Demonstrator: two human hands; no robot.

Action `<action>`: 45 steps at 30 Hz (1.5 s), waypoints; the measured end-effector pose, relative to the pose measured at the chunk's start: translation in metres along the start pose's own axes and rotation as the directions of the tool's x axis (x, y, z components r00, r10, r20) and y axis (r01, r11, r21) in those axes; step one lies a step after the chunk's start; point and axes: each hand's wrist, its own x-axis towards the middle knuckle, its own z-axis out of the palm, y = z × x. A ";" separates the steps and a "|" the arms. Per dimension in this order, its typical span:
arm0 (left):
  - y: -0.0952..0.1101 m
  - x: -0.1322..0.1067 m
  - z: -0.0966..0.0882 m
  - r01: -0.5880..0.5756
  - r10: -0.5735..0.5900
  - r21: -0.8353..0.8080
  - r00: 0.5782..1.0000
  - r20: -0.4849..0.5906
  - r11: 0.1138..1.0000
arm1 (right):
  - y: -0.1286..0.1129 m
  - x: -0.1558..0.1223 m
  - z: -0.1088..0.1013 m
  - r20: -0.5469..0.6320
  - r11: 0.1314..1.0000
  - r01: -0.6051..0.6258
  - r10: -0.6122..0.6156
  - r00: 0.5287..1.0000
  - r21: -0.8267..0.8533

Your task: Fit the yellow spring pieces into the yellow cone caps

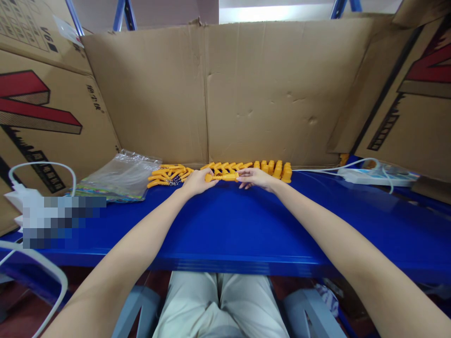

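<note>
Fig.: both hands work at the far edge of the table (225, 225). L hand (197, 182): grip closed on the left end of an orange piece (225, 177). R hand (254, 178): fingertip grip narrow on the other end, remaining fingers spread. The piece lies level btwn the two grips; resting on the table or just above it, cannot tell.

- **Behind grips:** row of orange parts (229, 166) along the cardboard wall (264, 94).
- **Left of L grip:** loose orange pile (167, 174), then plastic bags (120, 176).
- **Right of R grip:** upright orange blocks (276, 169); power strip (366, 176) well beyond.

Judgement: best done w/ the piece low, force along its axis, wrists steady, fingers clear of the row.
</note>
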 end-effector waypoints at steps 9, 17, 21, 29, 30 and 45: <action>0.000 0.000 0.000 0.003 -0.003 0.003 1.000 0.005 1.000 | 0.000 0.002 0.000 0.002 1.000 -0.018 0.018 1.000 -0.002; -0.001 0.001 0.001 0.007 -0.007 0.001 1.000 0.001 1.000 | -0.001 0.001 0.001 -0.010 0.999 -0.040 0.040 0.999 0.003; 0.001 0.000 -0.001 0.004 -0.003 -0.009 1.000 0.005 1.000 | -0.003 0.000 0.003 -0.003 0.998 -0.056 0.056 0.998 0.012; 0.002 0.000 0.000 0.017 -0.017 -0.016 1.000 0.008 1.000 | -0.002 0.001 0.006 0.031 0.995 -0.051 0.048 0.998 0.090; 0.002 0.000 0.000 0.019 -0.019 -0.012 1.000 0.009 1.000 | -0.001 0.001 0.006 0.033 0.994 -0.049 0.046 0.998 0.098; 0.002 0.000 0.000 0.016 -0.016 0.016 1.000 0.010 1.000 | -0.004 -0.001 0.007 0.030 0.987 -0.068 0.064 0.997 0.148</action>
